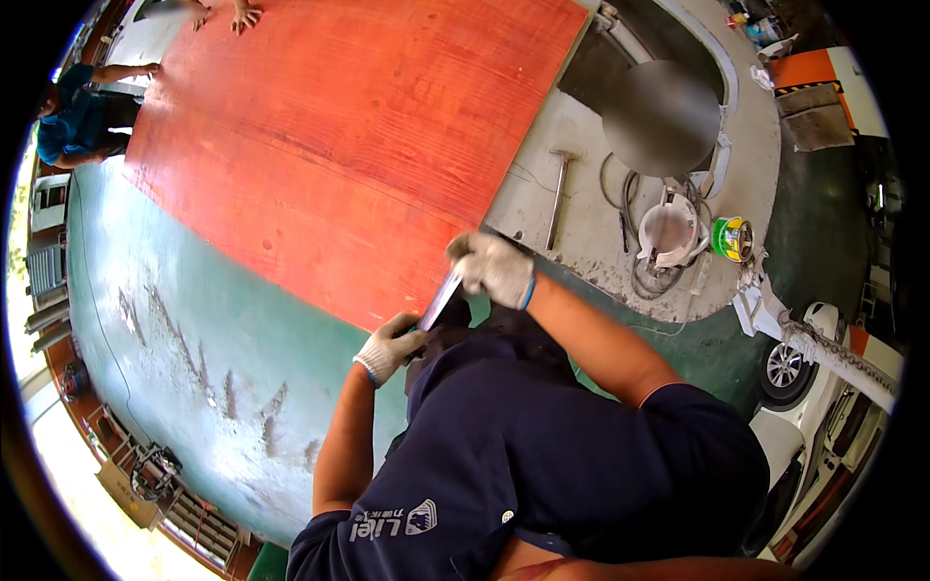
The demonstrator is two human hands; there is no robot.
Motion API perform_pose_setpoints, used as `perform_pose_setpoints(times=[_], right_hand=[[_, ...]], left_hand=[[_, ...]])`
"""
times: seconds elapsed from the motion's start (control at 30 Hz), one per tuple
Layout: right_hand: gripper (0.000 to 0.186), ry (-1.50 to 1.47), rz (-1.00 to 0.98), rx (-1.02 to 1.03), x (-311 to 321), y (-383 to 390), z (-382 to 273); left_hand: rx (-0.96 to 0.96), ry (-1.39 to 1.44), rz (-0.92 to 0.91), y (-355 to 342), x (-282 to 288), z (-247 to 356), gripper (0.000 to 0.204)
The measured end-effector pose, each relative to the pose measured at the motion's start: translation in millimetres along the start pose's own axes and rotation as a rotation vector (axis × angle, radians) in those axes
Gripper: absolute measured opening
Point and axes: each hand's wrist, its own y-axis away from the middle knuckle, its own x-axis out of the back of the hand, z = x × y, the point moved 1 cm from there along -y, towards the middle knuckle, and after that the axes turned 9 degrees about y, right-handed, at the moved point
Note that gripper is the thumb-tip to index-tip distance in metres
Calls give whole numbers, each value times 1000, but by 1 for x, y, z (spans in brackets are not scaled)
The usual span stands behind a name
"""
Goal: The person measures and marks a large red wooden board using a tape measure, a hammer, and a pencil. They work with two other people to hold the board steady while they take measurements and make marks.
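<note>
My left hand (387, 347), in a white knitted glove, is closed at the lower end of a flat, narrow silver-blue strip (443, 300); its exact kind cannot be made out. My right hand (496, 270), gloved the same way, has its fingers bent round the upper end. The strip slants up to the right, close in front of my body. Just beyond it is the near corner of a large orange-red wooden board (358, 145). Both hands are at that corner, the right one overlapping the board's edge in view.
To the right, a hammer (559, 198) lies on a grey metal platform (586, 247), with coiled cable (630, 208), a round white fixture (668, 232) and a green-yellow can (731, 239). A person in blue (73, 126) and another person's hand (245, 16) are along the board's far left. A white car (799, 378) stands right.
</note>
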Motion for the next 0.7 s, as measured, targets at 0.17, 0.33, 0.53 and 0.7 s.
perform_pose_setpoints(times=[0.17,0.33,0.53,0.7], right_hand=[[22,-19,160,-18,92,-62,8],[18,102,381,-210,126,-130,83],[22,205,500,-298,136,-139,165],[25,619,642,-231,148,-141,175]], left_hand=[[211,-1,105,-22,41,-93,28],[308,143,272,-88,59,-183,29],[295,-132,467,-159,89,-239,43],[206,-432,612,-181,93,-241,44]])
